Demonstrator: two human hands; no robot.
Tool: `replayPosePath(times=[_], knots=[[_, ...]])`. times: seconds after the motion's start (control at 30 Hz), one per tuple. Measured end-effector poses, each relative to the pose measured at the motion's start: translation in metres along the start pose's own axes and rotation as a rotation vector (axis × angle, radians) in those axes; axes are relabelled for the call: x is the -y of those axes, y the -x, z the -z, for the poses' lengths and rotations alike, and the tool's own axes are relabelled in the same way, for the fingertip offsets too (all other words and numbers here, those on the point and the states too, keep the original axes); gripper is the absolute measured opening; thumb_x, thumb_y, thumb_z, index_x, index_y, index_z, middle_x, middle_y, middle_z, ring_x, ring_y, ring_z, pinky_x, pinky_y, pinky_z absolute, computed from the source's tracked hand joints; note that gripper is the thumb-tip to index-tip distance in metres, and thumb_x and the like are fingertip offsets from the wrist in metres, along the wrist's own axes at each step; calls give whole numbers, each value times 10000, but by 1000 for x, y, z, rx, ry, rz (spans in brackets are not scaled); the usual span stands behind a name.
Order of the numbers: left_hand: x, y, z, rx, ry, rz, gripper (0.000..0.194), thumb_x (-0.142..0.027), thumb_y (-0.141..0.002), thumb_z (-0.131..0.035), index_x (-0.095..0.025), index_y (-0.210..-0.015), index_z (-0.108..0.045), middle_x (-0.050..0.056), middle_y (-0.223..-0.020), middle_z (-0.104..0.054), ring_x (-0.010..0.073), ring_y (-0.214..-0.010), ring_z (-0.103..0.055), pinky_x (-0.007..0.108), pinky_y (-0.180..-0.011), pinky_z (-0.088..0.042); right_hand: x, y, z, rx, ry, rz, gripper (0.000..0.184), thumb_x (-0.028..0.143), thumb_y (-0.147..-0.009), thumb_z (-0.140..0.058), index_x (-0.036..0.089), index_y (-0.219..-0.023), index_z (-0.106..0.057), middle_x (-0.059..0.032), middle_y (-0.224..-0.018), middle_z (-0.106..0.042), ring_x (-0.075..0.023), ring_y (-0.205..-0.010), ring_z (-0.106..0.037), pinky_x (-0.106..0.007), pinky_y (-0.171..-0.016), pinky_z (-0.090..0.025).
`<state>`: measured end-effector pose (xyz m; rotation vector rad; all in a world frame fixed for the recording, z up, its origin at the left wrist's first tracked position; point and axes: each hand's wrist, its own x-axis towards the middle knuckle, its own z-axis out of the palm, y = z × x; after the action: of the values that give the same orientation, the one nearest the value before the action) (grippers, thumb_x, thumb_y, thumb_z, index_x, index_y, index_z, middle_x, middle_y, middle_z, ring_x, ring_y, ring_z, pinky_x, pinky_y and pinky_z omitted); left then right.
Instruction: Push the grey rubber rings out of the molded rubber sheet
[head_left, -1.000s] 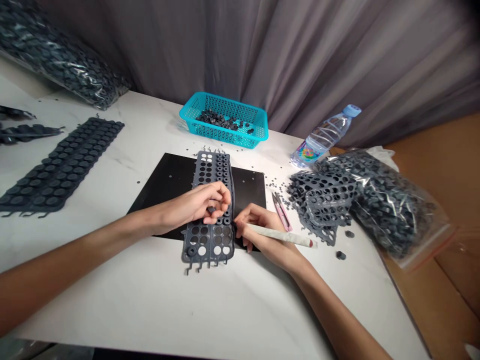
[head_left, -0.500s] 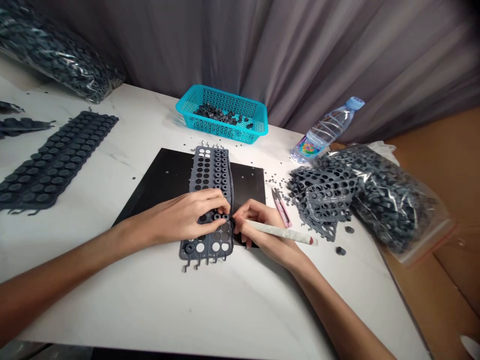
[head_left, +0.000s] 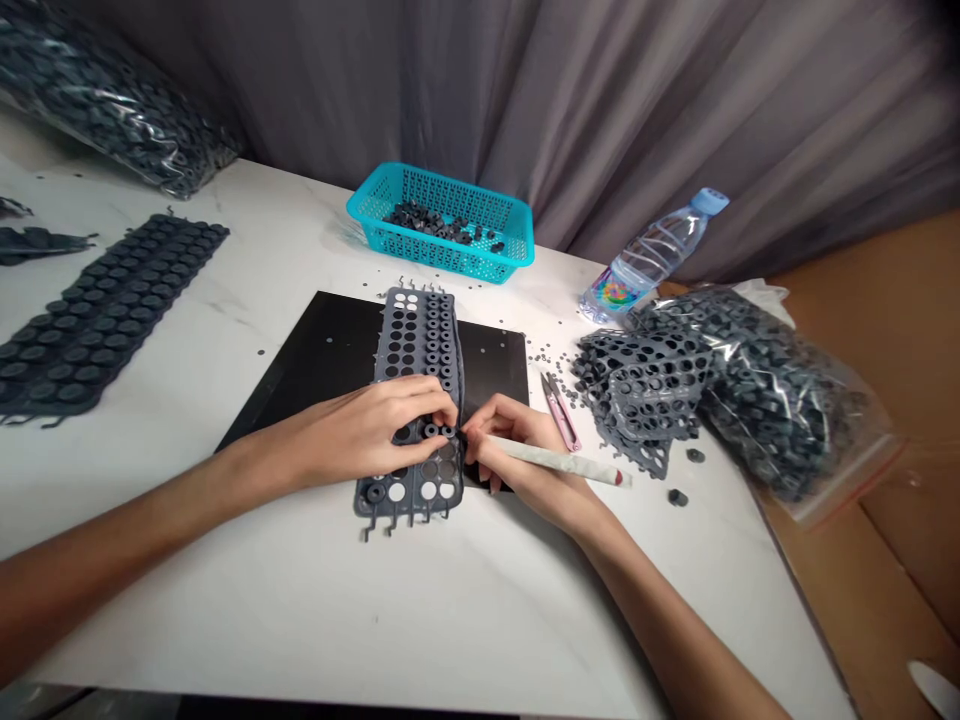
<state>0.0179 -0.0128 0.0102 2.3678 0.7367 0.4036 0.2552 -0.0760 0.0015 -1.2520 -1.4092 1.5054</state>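
A dark grey rubber sheet (head_left: 401,345) with rows of round holes and ring-shaped plugs lies lengthwise over a black board (head_left: 292,350). My left hand (head_left: 390,425) rests across its lower half, fingers curled and thumb stretched toward the right edge, holding the sheet there. Beside that edge, my right hand (head_left: 517,440) is closed around a slim pen-like tool (head_left: 562,460), wrapped in whitish material with a red end. The tool's tip meets the sheet's edge near my left fingertips; the exact contact is hidden. Ring plugs (head_left: 440,431) show between the hands.
A turquoise basket (head_left: 442,258) holds dark plugs at the back. Pink-handled thread snips (head_left: 561,412), punched sheets (head_left: 645,390), a water bottle (head_left: 652,255) and a bag of grey parts (head_left: 787,400) stand right. Leftward are another studded sheet (head_left: 112,310) and a filled bag (head_left: 120,110).
The whole view has shifted slightly, so things sit a little further left. Both hands keep nearly the same place at the sheet's edge.
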Motion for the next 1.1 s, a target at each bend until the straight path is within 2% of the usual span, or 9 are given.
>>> replayPosePath(times=[0.27,0.4,0.47,0.53,0.63,0.73,0.8,0.93,1.1], knots=[[-1,0,-2,3,-77,-33,174,-281,-1071,-586,-218,-1208,-673,31,-1134,-668,190,-995,-683,318,-927,-509,1,1,-1,-6,74,25,53,164,-897,-622,211,-886,-600,36,-743,-631,-118,-598,-561,-219,-526,-461],[-5,3,-11,-17,-224,-180,232,-162,-1098,-455,-188,-1135,-683,63,-1083,-690,219,-968,-663,361,-913,-503,3,3,-3,-18,195,57,90,192,-931,-618,211,-856,-571,53,-698,-554,-108,-607,-484,-226,-535,-357],[-11,6,-10,-163,-242,-274,274,-90,-1069,-432,-187,-1119,-685,73,-1073,-706,228,-968,-646,370,-907,-498,3,4,-5,-42,269,94,130,203,-938,-625,211,-832,-550,63,-683,-502,-103,-605,-417,-237,-537,-305],[-17,7,1,-450,-112,-236,227,-90,-1048,-500,-200,-1120,-685,64,-1070,-696,212,-964,-623,340,-893,-495,3,5,-7,-61,299,113,155,199,-938,-625,211,-814,-533,68,-679,-464,-100,-604,-375,-246,-540,-275],[-17,3,27,-803,414,-37,46,-186,-1024,-653,-200,-1058,-680,39,-1020,-620,154,-891,-548,253,-800,-468,1,5,-6,-60,197,76,124,163,-916,-607,211,-820,-544,63,-700,-497,-98,-603,-417,-233,-528,-292],[-6,0,44,-641,1023,146,57,-222,-1022,-659,-172,-998,-670,58,-1071,-616,106,-749,-436,191,-644,-415,-3,2,-3,-64,40,22,79,152,-907,-589,214,-859,-576,49,-724,-597,-95,-560,-487,-210,-480,-343],[2,0,43,-508,1227,300,78,-199,-1025,-631,-152,-975,-668,87,-1071,-641,98,-719,-417,173,-623,-412,-3,0,0,-78,-25,7,55,181,-925,-598,215,-885,-583,49,-699,-625,-86,-487,-474,-199,-425,-344],[5,2,29,-369,1352,449,59,-135,-978,-622,-143,-997,-677,78,-961,-623,99,-696,-431,161,-596,-416,-2,-2,1,-82,-37,16,48,213,-934,-638,208,-902,-602,46,-680,-631,-79,-448,-469,-186,-393,-356],[-4,2,23,-176,1401,501,184,-306,-1011,-554,-160,-934,-635,38,-875,-509,107,-646,-391,181,-551,-407,-4,-1,0,-58,55,24,51,170,-929,-628,193,-892,-654,24,-739,-635,-82,-523,-504,-191,-458,-391]])
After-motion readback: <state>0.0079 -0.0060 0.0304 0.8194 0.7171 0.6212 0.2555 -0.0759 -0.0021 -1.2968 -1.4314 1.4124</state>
